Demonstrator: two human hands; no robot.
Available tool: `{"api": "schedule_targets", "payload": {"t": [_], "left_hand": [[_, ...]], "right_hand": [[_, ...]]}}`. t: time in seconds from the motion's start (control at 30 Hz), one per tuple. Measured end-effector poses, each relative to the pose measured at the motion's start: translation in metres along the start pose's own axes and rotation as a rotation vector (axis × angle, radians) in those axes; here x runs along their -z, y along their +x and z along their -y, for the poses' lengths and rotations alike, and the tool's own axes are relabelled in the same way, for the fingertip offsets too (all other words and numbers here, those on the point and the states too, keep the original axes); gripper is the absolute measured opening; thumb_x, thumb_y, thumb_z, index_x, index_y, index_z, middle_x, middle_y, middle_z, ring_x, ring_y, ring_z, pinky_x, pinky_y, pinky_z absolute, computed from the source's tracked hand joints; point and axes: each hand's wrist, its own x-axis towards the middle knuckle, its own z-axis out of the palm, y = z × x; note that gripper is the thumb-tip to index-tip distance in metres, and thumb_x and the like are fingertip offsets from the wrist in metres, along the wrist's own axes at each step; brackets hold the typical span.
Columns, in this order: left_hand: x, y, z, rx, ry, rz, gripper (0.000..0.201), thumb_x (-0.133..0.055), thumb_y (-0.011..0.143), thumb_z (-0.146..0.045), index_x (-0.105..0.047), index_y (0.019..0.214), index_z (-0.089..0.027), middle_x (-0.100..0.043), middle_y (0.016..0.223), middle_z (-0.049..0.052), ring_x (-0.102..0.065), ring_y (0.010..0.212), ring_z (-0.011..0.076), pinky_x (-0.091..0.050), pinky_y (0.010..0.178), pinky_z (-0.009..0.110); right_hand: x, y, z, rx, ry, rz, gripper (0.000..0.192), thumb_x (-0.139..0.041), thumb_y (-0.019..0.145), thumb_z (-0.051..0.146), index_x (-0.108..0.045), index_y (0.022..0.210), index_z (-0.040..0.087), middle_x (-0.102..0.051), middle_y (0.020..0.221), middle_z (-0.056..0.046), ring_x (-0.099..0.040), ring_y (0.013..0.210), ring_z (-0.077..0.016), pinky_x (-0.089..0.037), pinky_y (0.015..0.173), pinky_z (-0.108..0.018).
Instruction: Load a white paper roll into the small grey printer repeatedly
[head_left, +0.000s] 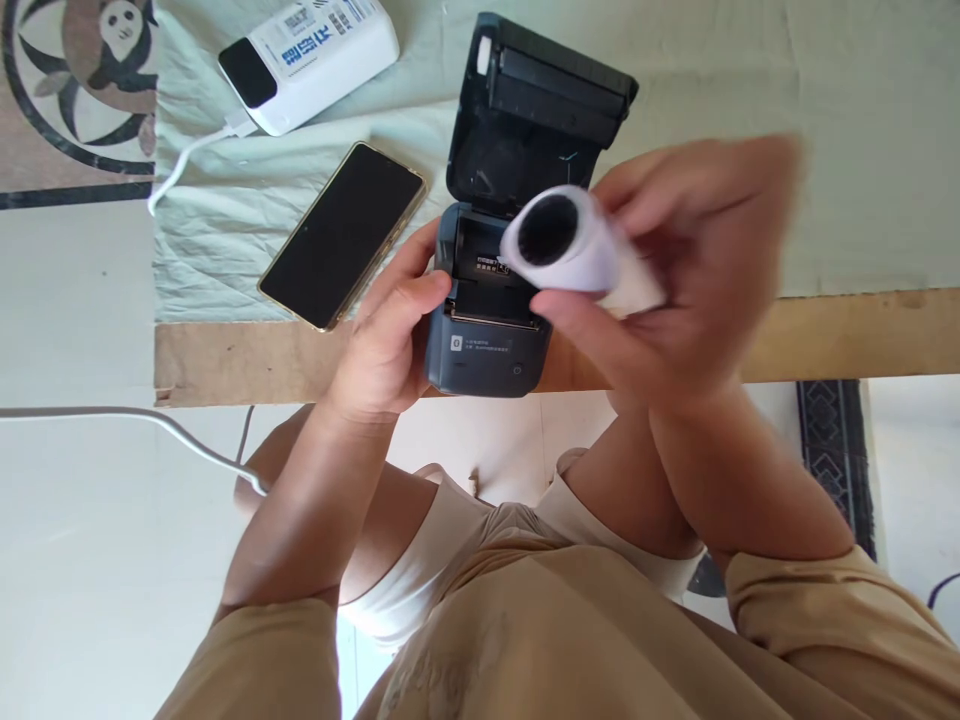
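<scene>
A dark blue-grey portable label printer stands at the table's front edge with its lid flipped up. My left hand grips the printer's left side, thumb on the rim of the paper bay. Between the thumb and fingers of my right hand is a white paper roll with a dark round core facing left. The roll is held tilted over the right part of the open bay, hiding some of it. My right hand is blurred by motion. Small printed text shows inside the bay.
A smartphone with a dark screen lies left of the printer. Behind it is a white power bank with a white cable plugged in. Green cloth covers the table, leaving a bare wooden front strip. Another cable crosses at left.
</scene>
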Motion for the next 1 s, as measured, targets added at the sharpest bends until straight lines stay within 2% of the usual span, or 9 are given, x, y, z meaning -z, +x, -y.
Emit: {"api": "schedule_targets", "payload": {"t": [0.07,0.1,0.27,0.43,0.6,0.73,0.87,0.93,1.0], "left_hand": [[0.004,-0.001,0.004,0.017,-0.002,0.009,0.041,-0.075,0.091,-0.051,-0.080,0.127,-0.031,-0.086,0.119,0.006,-0.068,0.147,0.0425,-0.063,0.110,0.052],[0.006,-0.002,0.005,0.023,0.003,0.011,0.044,-0.076,0.090,-0.052,-0.079,0.129,-0.032,-0.086,0.117,0.006,-0.066,0.148,0.0428,-0.063,0.110,0.053],[0.003,-0.005,0.002,0.012,0.009,-0.024,0.044,-0.076,0.092,-0.056,-0.077,0.127,-0.030,-0.083,0.124,0.007,-0.067,0.148,0.0431,-0.064,0.109,0.053],[-0.007,-0.008,-0.008,0.032,0.023,-0.074,0.039,-0.079,0.093,-0.052,-0.076,0.121,-0.026,-0.080,0.126,0.006,-0.069,0.147,0.0401,-0.065,0.104,0.047],[-0.004,-0.010,-0.005,-0.014,-0.013,-0.007,0.041,-0.076,0.097,-0.050,-0.074,0.128,-0.024,-0.079,0.136,0.006,-0.069,0.146,0.0347,-0.062,0.109,0.042],[0.001,-0.011,-0.003,-0.035,0.011,0.042,0.049,-0.077,0.095,-0.054,-0.072,0.135,-0.025,-0.077,0.141,0.007,-0.065,0.151,0.0347,-0.062,0.110,0.041],[0.004,-0.009,0.000,-0.039,0.076,0.055,0.065,-0.094,0.079,-0.048,-0.071,0.137,-0.029,-0.078,0.138,0.006,-0.066,0.149,0.0379,-0.061,0.116,0.045],[0.005,-0.008,0.001,-0.058,0.070,0.083,0.069,-0.095,0.078,-0.047,-0.070,0.140,-0.028,-0.078,0.138,0.007,-0.067,0.147,0.0393,-0.061,0.117,0.049],[0.005,-0.007,0.002,-0.064,0.067,0.087,0.072,-0.095,0.078,-0.047,-0.069,0.143,-0.028,-0.078,0.138,0.008,-0.069,0.145,0.0410,-0.062,0.116,0.051]], "right_hand": [[-0.009,0.001,-0.003,0.303,-0.200,0.021,0.027,-0.076,0.094,0.020,-0.053,0.102,0.031,-0.072,0.110,0.001,-0.072,0.108,-0.0223,-0.064,0.102,-0.049],[-0.012,0.002,-0.003,0.323,-0.281,0.025,0.024,-0.071,0.097,0.015,-0.052,0.098,0.030,-0.073,0.108,0.000,-0.072,0.106,-0.0225,-0.063,0.102,-0.049],[-0.019,0.012,-0.003,0.141,-0.568,0.164,0.012,-0.059,0.101,0.022,-0.056,0.093,0.030,-0.077,0.117,-0.001,-0.075,0.113,-0.0245,-0.065,0.099,-0.048],[-0.018,0.009,-0.004,0.240,-0.561,0.111,0.018,-0.055,0.107,0.039,-0.065,0.093,0.032,-0.079,0.112,-0.003,-0.075,0.107,-0.0246,-0.065,0.102,-0.051],[-0.020,-0.004,0.005,0.407,-0.418,0.032,0.011,-0.063,0.103,0.028,-0.065,0.092,0.030,-0.071,0.092,-0.001,-0.070,0.086,-0.0192,-0.059,0.088,-0.044],[-0.023,-0.012,0.003,0.492,-0.372,0.204,0.011,-0.062,0.101,0.023,-0.062,0.093,0.030,-0.073,0.096,0.003,-0.070,0.088,-0.0171,-0.060,0.085,-0.039],[-0.016,-0.013,0.000,0.378,-0.360,0.386,0.024,-0.060,0.105,0.051,-0.068,0.094,0.032,-0.072,0.101,0.000,-0.072,0.102,-0.0203,-0.066,0.102,-0.047],[-0.008,-0.011,0.001,0.342,-0.330,0.280,0.027,-0.056,0.107,0.055,-0.070,0.099,0.033,-0.069,0.104,-0.003,-0.073,0.109,-0.0216,-0.067,0.106,-0.049],[0.000,-0.009,0.002,0.271,-0.334,0.068,0.024,-0.053,0.110,0.050,-0.071,0.115,0.036,-0.068,0.123,-0.005,-0.073,0.124,-0.0243,-0.069,0.101,-0.046]]}}
